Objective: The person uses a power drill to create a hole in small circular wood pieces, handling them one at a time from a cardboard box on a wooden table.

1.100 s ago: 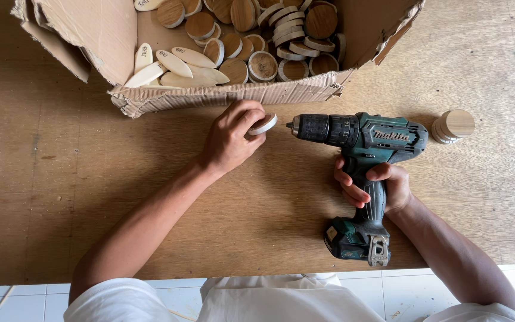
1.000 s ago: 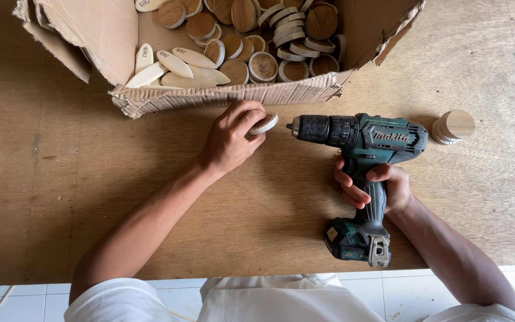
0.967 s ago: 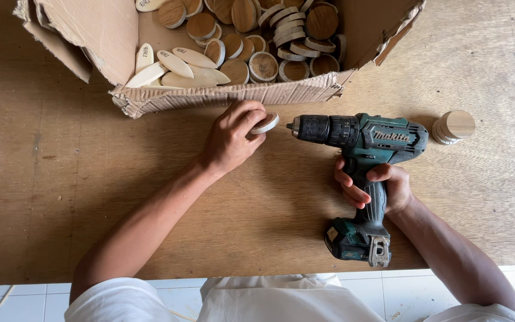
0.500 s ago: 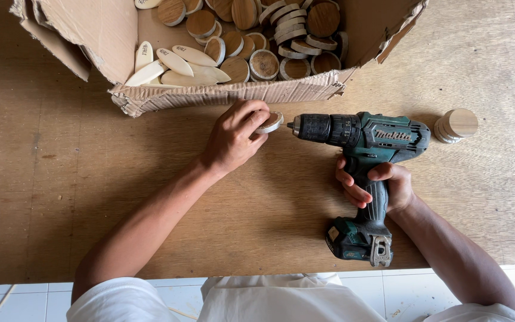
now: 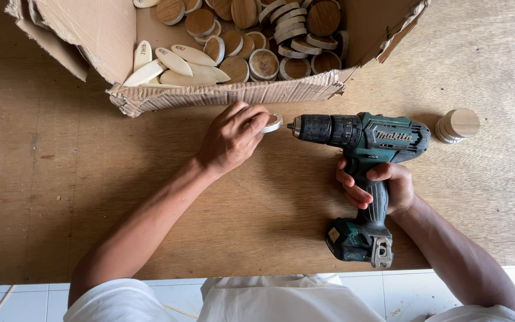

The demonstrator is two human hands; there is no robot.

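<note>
- Wooden disc (image 5: 272, 123), small and pale-edged, sits pinched on edge in my left hand (image 5: 230, 138), fingers curled tight around it, just above the middle of the frame and just below the torn front wall of the cardboard box (image 5: 227, 94).
- My right hand (image 5: 378, 188) wraps the grip of the green cordless drill (image 5: 362, 134), fingers closed round the handle; the drill lies sideways, its chuck pointing left, its battery foot towards the bottom of the frame.
- The tip at the chuck meets the disc, or nearly so; I cannot tell whether it has bitten into the wood.
- I judge the step in hand to be boring into this disc's edge or face while I brace it against the plywood tabletop (image 5: 61, 197).
- To my mind the next move calls for a firm pinch, the bit kept square to the disc, and fingertips held off the line of the bit.
- Edges: the ragged box wall is just beside my left knuckles in the upper middle, so there is little room to shift upward.
- Open room lies in the left half and lower middle of the frame, where the board is bare.
- At right, a short stack of wooden discs (image 5: 457, 125) stands just past the drill's rear, near but not touching it.
- More round discs and pale oval wooden pieces (image 5: 174, 62) fill the box at the top.
- White tiled floor (image 5: 412, 292) shows beyond the table's near edge at the bottom.
</note>
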